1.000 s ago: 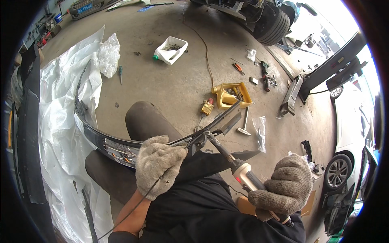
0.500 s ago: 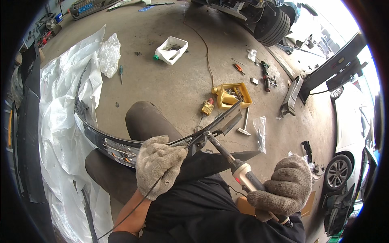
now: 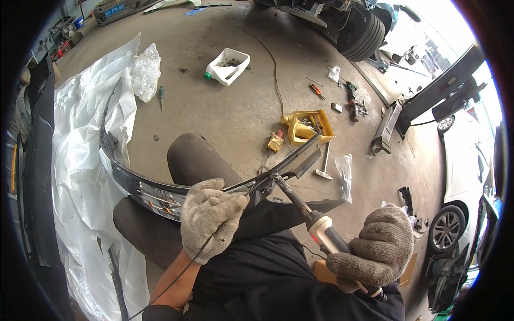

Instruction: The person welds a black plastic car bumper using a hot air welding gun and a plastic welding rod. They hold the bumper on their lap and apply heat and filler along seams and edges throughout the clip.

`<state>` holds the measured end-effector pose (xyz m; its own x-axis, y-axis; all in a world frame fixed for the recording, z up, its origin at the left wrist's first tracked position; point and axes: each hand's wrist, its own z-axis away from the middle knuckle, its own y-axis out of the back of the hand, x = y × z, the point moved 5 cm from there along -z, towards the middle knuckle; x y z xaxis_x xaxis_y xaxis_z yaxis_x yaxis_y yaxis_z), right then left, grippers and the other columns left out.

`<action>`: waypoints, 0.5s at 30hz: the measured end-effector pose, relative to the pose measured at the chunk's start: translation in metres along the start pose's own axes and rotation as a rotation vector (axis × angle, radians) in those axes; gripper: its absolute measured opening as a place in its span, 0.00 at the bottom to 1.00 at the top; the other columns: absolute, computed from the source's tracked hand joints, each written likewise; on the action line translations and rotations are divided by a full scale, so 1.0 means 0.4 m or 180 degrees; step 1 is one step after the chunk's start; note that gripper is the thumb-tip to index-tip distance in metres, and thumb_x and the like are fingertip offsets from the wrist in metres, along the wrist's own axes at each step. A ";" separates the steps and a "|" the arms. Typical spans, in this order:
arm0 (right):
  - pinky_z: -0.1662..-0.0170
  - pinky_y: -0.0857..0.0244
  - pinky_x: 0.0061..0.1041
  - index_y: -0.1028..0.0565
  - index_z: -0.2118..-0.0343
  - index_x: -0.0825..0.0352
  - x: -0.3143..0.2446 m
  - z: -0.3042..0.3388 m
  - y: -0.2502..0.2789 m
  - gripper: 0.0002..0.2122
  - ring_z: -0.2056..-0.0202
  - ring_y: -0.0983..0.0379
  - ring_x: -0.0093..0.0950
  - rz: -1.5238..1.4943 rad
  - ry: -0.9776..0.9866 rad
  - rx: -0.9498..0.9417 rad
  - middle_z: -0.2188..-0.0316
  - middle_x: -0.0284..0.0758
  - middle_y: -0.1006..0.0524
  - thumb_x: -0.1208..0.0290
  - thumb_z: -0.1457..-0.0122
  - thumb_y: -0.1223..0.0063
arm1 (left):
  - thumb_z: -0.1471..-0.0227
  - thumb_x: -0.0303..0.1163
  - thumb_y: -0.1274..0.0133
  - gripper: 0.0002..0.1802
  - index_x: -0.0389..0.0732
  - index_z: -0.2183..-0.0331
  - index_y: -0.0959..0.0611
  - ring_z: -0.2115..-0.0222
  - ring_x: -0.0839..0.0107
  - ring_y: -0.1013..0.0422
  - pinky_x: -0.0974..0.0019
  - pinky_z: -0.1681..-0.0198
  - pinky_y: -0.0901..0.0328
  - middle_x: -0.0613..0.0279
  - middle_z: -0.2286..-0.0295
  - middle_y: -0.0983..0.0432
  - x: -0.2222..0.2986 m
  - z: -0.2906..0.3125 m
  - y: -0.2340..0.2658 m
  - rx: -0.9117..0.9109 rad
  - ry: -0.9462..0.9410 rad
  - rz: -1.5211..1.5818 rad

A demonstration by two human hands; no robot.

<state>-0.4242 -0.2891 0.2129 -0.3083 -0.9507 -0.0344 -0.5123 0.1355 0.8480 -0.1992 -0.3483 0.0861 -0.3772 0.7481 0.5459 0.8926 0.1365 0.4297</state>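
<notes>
Holding a cream-and-dark handheld tool (image 3: 331,239), the right hand (image 3: 372,249), in a grey knitted glove, sits at the lower right of the frame with its fingers curled around the handle. The tool slants up and left, its metal nozzle ending near the middle of the frame, at the black brackets of a long curved car part (image 3: 155,200). That part sweeps from the upper left down across the person's legs (image 3: 198,160) and up again just right of centre; whether the nozzle touches it, I cannot tell.

Left of centre, the left hand (image 3: 211,219), gloved alike, lies against the part with its fingers folded over a thin black strand (image 3: 174,279) that runs down to the lower left.

On the floor (image 3: 214,117), a cut-open yellow jug (image 3: 293,134) with tools in it lies right of centre, a hammer (image 3: 324,172) just below it. A white jug (image 3: 217,72) with a green cap lies at upper centre. White sheeting (image 3: 80,134) spreads down the left; a white car (image 3: 460,166) stands at the far right.
</notes>
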 end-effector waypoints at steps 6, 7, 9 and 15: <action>0.86 0.40 0.21 0.22 0.60 0.68 0.000 -0.007 0.001 0.18 0.87 0.31 0.21 -0.0040 -0.0024 -0.0084 0.85 0.31 0.27 0.61 0.51 0.45 | 0.58 0.23 0.39 0.14 0.44 0.64 0.17 0.68 0.69 0.24 0.53 0.52 0.33 0.66 0.71 0.19 -0.002 0.004 0.001 -0.0001 -0.0005 -0.0004; 0.86 0.40 0.21 0.22 0.60 0.68 -0.002 -0.011 0.004 0.19 0.87 0.31 0.21 -0.0005 -0.0042 -0.0108 0.85 0.30 0.27 0.60 0.51 0.44 | 0.58 0.23 0.39 0.14 0.44 0.64 0.17 0.68 0.69 0.24 0.53 0.52 0.33 0.66 0.71 0.19 -0.002 0.005 0.000 -0.0001 -0.0003 -0.0009; 0.86 0.41 0.21 0.22 0.60 0.68 -0.005 -0.015 0.006 0.19 0.87 0.31 0.21 0.0063 -0.0073 -0.0154 0.85 0.30 0.27 0.60 0.52 0.44 | 0.58 0.23 0.39 0.14 0.44 0.64 0.17 0.68 0.69 0.24 0.53 0.52 0.33 0.66 0.71 0.19 -0.002 0.004 0.001 0.0008 0.0008 -0.0012; 0.87 0.44 0.20 0.21 0.63 0.68 0.001 -0.017 0.005 0.19 0.88 0.33 0.20 0.0052 0.0103 -0.0100 0.87 0.28 0.29 0.59 0.53 0.45 | 0.58 0.23 0.39 0.14 0.44 0.65 0.16 0.68 0.69 0.24 0.53 0.52 0.33 0.66 0.70 0.19 -0.001 0.004 -0.002 0.0004 0.0010 -0.0017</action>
<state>-0.4198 -0.2912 0.2183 -0.2903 -0.9569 -0.0037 -0.4818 0.1428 0.8645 -0.1992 -0.3478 0.0846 -0.3827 0.7454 0.5458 0.8909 0.1413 0.4317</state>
